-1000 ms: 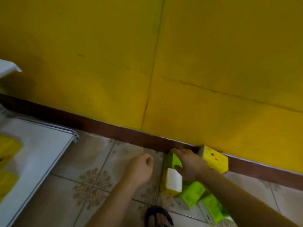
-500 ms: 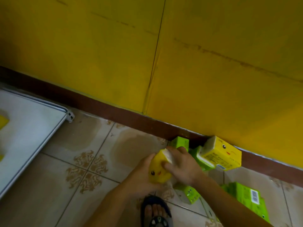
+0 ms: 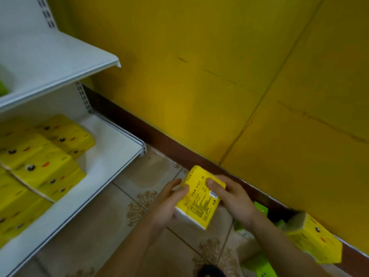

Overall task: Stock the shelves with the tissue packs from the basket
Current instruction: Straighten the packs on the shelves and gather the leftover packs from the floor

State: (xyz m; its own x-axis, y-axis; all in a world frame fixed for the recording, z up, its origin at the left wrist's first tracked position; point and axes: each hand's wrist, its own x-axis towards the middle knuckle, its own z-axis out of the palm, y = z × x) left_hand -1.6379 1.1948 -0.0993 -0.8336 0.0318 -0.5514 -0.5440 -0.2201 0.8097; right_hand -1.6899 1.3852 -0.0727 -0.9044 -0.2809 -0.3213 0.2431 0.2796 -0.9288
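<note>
Both hands hold one yellow tissue pack (image 3: 200,196) in the lower middle of the frame, up off the tiled floor (image 3: 123,226). The left hand (image 3: 167,204) grips the pack's left side, with its fingers (image 3: 180,193) curled onto the printed face. The right hand (image 3: 233,198) grips the right side, with its thumb (image 3: 212,183) pressed on top near the far end. The face of the pack that shows has small black print and a white barcode label. The near end of the pack is white. To the left of the hands stands a white shelf unit. Its lower shelf (image 3: 107,156) fills the left side of the frame and carries a heap of yellow packs with little faces (image 3: 40,162), lying close together and partly on top of each other. The right part of that shelf is bare white. The upper shelf (image 3: 60,62) sits in the upper left, and a bit of something green (image 3: 3,89) peeks in at the left edge on it; it is too small to tell what it is. At the lower right, against the dark red baseboard (image 3: 159,140), lies another yellow pack with a face (image 3: 313,242), tilted. Near it, under and behind the right arm, lie some green packs (image 3: 261,208) on the floor. A yellow wall (image 3: 219,76) fills the top and right of the frame. At the bottom edge a dark sandal (image 3: 209,271) just shows.
</note>
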